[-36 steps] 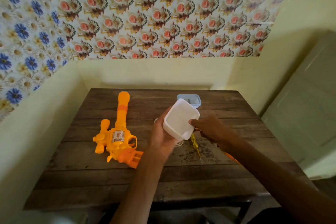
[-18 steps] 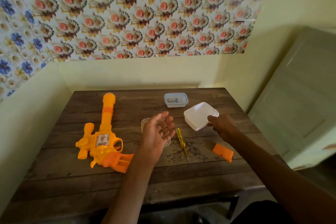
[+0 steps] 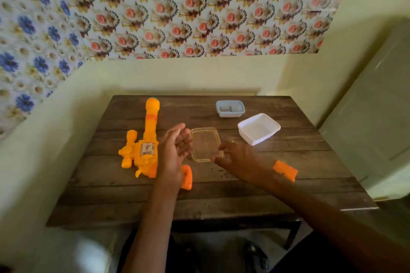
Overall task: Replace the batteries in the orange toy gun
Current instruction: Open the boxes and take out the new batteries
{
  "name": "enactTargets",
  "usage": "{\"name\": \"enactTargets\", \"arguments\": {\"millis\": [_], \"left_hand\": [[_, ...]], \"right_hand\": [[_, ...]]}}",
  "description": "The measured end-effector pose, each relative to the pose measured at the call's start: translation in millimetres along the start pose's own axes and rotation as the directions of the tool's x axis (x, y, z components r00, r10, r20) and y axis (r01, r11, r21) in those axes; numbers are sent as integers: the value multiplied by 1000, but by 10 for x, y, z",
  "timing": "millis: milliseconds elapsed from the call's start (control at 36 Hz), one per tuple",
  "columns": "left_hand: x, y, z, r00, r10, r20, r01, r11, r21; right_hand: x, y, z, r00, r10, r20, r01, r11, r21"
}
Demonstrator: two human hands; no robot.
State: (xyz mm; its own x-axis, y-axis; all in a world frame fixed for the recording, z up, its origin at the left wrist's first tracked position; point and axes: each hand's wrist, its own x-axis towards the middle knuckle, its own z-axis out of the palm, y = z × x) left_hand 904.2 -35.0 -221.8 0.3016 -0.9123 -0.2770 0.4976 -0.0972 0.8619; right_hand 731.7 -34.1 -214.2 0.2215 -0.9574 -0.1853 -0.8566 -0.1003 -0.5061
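The orange toy gun (image 3: 146, 144) lies on the left of the wooden table (image 3: 221, 195), barrel pointing away from me. Its grip end (image 3: 186, 177) shows just past my left wrist. My left hand (image 3: 175, 153) hovers over the gun's rear, cupped palm-up with fingers apart; I see nothing in it. My right hand (image 3: 236, 158) is low over the near right corner of a clear plastic lid (image 3: 204, 143), fingers loosely spread toward my left hand and holding nothing. The orange battery cover (image 3: 285, 169) lies on the table, right of my right forearm.
A white square tub (image 3: 258, 128) stands empty at the right back. Behind it a small blue tub (image 3: 230, 108) holds grey batteries. The table sits against yellow walls at the back and left, and a pale door (image 3: 377, 117) is on the right.
My right hand carried the white tub away from my left palm, set it down at the right back, and came to the clear lid. My left hand stayed cupped.
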Motion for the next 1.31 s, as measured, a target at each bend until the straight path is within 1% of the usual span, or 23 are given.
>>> {"name": "enactTargets", "arguments": {"millis": [56, 111, 194, 250, 306, 389, 500, 583, 667, 722, 806, 833, 889, 944, 1000, 1028, 1056, 1083, 1111, 1139, 1194, 1250, 1306], "left_hand": [[-76, 70, -178, 996, 30, -84, -32, 999, -25], [-155, 118, -361, 990, 39, -136, -46, 998, -47], [-280, 147, -613, 985, 36, -169, -45, 998, -49], [-365, 147, -750, 982, 28, -185, -34, 999, -27], [-431, 140, -861, 977, -8, -214, 1, 999, -33], [-469, 130, -937, 964, -67, -258, 56, 997, -53], [-500, 134, -923, 955, -78, -286, 60, 996, -71], [-523, 63, -878, 925, -51, -375, 22, 996, -81], [-540, 2, -831, 908, -92, -409, 47, 992, -118], [-535, -23, -800, 929, -138, -344, 93, 985, -145], [-492, -29, -746, 971, -165, -171, 128, 969, -209], [-465, -13, -728, 976, -166, -140, 132, 965, -226], [-391, 0, -712, 974, -181, -138, 142, 957, -253], [-326, -12, -698, 970, -201, -138, 153, 943, -296], [-285, -47, -713, 967, -212, -139, 156, 930, -333], [-283, -46, -726, 965, -220, -142, 159, 923, -352], [-267, -64, -734, 963, -229, -139, 163, 913, -374], [-260, -53, -748, 966, -225, -129, 159, 907, -390], [-239, -78, -741, 968, -223, -112, 161, 902, -401], [-234, -71, -747, 972, -212, -102, 155, 905, -397], [-214, -100, -741, 975, -201, -98, 150, 913, -380], [-188, -123, -759, 973, -198, -117, 142, 918, -371], [-179, -133, -765, 972, -197, -130, 139, 923, -359]], "right_hand": [[-85, -188, 161, 996, -80, 46, 87, 983, -160], [-141, -344, 317, 988, -147, 50, 155, 954, -256], [-135, -505, 511, 978, -204, 30, 202, 916, -347], [-93, -591, 607, 965, -261, 31, 255, 897, -361], [-78, -695, 655, 947, -311, 77, 317, 871, -376], [-29, -795, 663, 908, -405, 108, 396, 744, -538], [44, -860, 612, 885, -439, 152, 437, 672, -598], [93, -849, 557, 878, -446, 170, 457, 683, -570], [113, -820, 500, 882, -449, 139, 464, 783, -414], [130, -799, 478, 878, -468, 105, 473, 811, -343], [111, -771, 489, 858, -506, 84, 503, 799, -330], [90, -766, 494, 855, -511, 88, 509, 792, -337], [32, -748, 491, 854, -512, 91, 511, 796, -324], [-9, -740, 449, 884, -466, 43, 466, 866, -181], [-7, -759, 375, 938, -341, -67, 347, 932, 102], [-12, -771, 330, 967, -232, -104, 252, 926, 281], [-11, -756, 291, 991, -103, -85, 131, 878, 460], [-8, -749, 246, 1000, 8, -5, -3, 789, 614], [-3, -699, 212, 990, 76, 117, -137, 677, 724], [-4, -669, 180, 968, 83, 237, -242, 566, 788], [25, -576, 159, 915, 4, 403, -371, 401, 838], [64, -519, 160, 878, -62, 474, -433, 317, 844], [87, -474, 174, 864, -102, 493, -451, 278, 848]]}}
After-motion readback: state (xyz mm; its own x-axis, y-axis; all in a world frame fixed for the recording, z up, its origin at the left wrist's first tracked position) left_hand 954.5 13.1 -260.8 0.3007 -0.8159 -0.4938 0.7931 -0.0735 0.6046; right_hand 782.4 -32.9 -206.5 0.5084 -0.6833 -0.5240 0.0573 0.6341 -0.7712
